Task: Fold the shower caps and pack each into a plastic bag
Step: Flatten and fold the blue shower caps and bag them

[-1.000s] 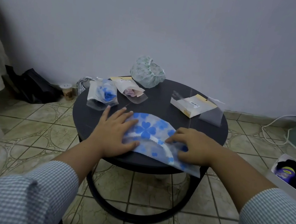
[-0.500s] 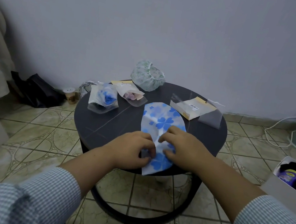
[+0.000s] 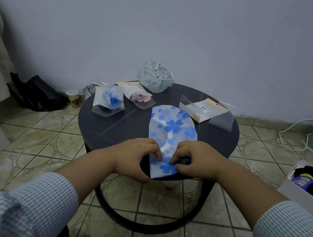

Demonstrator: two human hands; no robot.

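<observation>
Head cam: I see the left hand (image 3: 136,156) and right hand (image 3: 196,160) both pinching the near end of the blue-flowered shower cap (image 3: 171,132), fingers curled on it. Cap lies flat on the round table (image 3: 111,124), near edge overhanging slightly.

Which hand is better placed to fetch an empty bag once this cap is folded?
Probably the right hand: the stack of empty bags lies on its side of the blue-flowered cap, while the left hand is farther away.
</observation>
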